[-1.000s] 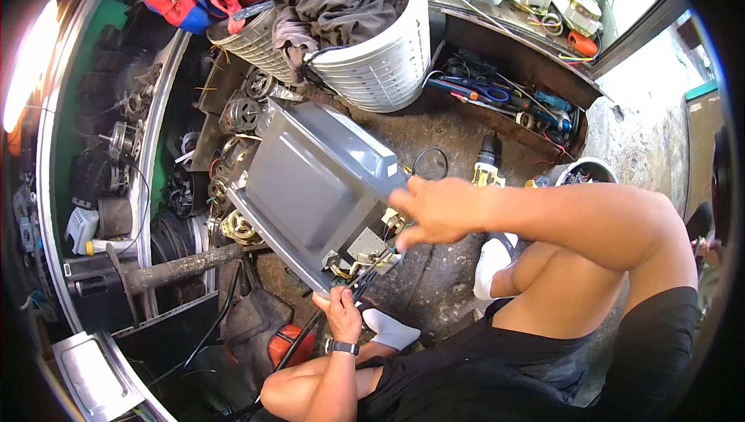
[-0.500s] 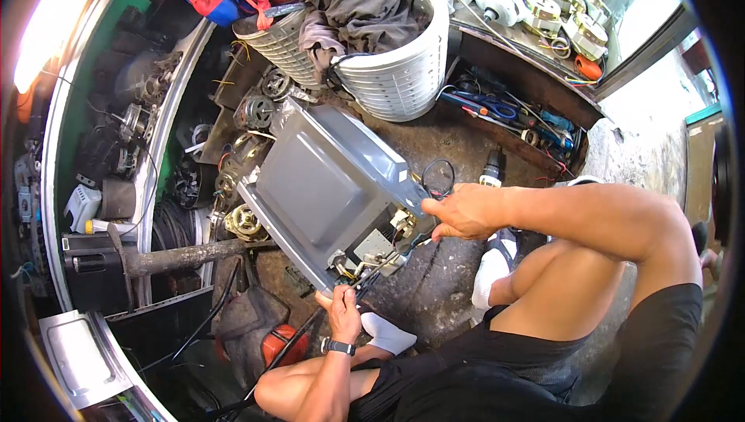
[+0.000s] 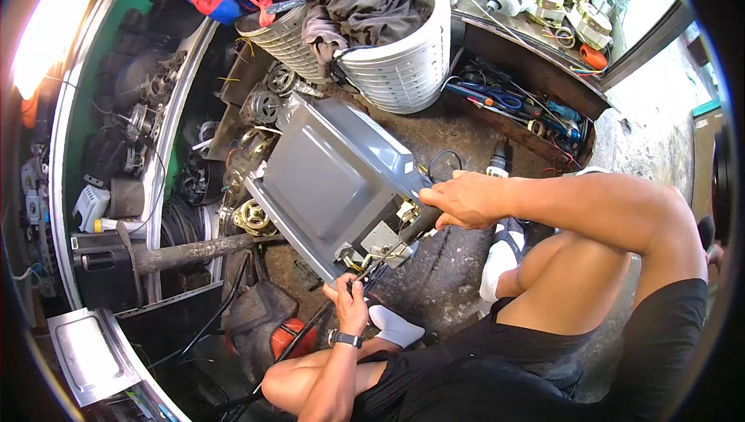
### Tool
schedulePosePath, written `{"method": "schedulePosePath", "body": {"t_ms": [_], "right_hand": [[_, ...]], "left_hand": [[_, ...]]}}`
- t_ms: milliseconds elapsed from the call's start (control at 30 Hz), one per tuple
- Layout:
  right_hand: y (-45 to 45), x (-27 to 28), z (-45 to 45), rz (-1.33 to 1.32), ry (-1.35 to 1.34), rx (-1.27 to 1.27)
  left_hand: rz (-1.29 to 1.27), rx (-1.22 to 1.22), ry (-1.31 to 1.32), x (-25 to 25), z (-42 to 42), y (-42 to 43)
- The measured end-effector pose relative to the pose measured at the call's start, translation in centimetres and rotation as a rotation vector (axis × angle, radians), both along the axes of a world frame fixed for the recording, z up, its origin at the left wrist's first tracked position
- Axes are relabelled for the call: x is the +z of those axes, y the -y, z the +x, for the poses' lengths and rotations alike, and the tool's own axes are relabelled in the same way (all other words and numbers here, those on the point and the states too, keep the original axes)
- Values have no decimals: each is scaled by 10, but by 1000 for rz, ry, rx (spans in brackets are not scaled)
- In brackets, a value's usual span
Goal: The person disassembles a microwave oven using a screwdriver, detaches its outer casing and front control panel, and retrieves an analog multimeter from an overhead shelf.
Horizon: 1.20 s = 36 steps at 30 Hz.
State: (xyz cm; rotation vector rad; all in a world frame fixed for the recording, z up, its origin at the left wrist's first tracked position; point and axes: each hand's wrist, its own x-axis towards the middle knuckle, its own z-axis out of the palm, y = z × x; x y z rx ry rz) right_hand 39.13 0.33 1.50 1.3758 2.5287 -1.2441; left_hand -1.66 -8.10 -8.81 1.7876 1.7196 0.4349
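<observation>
A grey metal appliance casing [image 3: 322,170], which looks like a microwave oven body, lies tilted on the floor in front of me, its exposed electrical parts [image 3: 380,239] facing me. My right hand [image 3: 469,198] is closed around the dark handle [image 3: 419,224] of what looks like a screwdriver, beside the casing's right corner. From it, a thin shaft runs down and left across the parts toward my left hand [image 3: 351,305]. The left thumb and fingers pinch near the shaft's far end, by the casing's lower corner; the exact contact is partly hidden.
White perforated baskets [image 3: 396,72], one with dark cloth, stand behind the casing. A tool bin [image 3: 528,119] is at the right back, and a drill [image 3: 498,159] lies near my foot. Motors [image 3: 252,216] and a hammer [image 3: 194,253] are on the left.
The dark handle under my right hand shows more clearly now. My left fingers have risen slightly onto the thin shaft. The whole view has shifted a little.
</observation>
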Motion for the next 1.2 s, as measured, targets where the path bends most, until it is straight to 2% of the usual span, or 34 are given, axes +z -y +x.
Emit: {"method": "schedulePosePath", "body": {"t_ms": [33, 100, 167, 200, 267, 300, 433, 500, 567, 633, 700, 767, 833, 967, 1033, 1200], "right_hand": [[2, -4, 4, 111, -27, 29], [2, -3, 6, 87, -47, 5], [-5, 9, 3, -120, -85, -47], [-12, 12, -1, -120, -85, -43], [-21, 12, -9, -264, 110, -90], [-18, 10, -8, -270, 109, -95], [-2, -6, -2, -79, -30, -78], [-2, -13, -1, 240, -113, 40], [-3, -18, -4, 284, -128, 28], [-5, -22, -4, 123, -244, -89], [-12, -16, 0, 95, -305, -79], [-23, 10, -7, -335, -130, -183], [-26, 4, -15, -252, -48, -224], [-22, -11, -18, -127, -53, -96], [-11, -10, -18, 117, -165, -86], [-3, -17, -12, 78, -223, -92]], "left_hand": [[-5, -7, 10, -1, 3, -1], [-1, -6, 26, -1, 3, 0], [-3, -11, 15, -4, 2, 0], [-2, -7, 14, -3, 4, 0], [0, -10, 1, 1, 4, -1], [-6, -16, 0, -1, 3, -1], [9, -12, 6, -2, 3, 0], [10, -8, 21, -2, 4, -1], [9, -5, 32, -5, 1, 0], [6, 0, 25, -1, 1, 3], [10, 8, 33, -1, 6, 1], [22, -7, -6, -2, 4, 1], [2, -1, -9, -1, 2, 0], [-50, -3, -18, -6, -1, -2], [-74, 12, 33, 1, 2, -1], [-2, -3, 21, 2, 3, 0]]}}
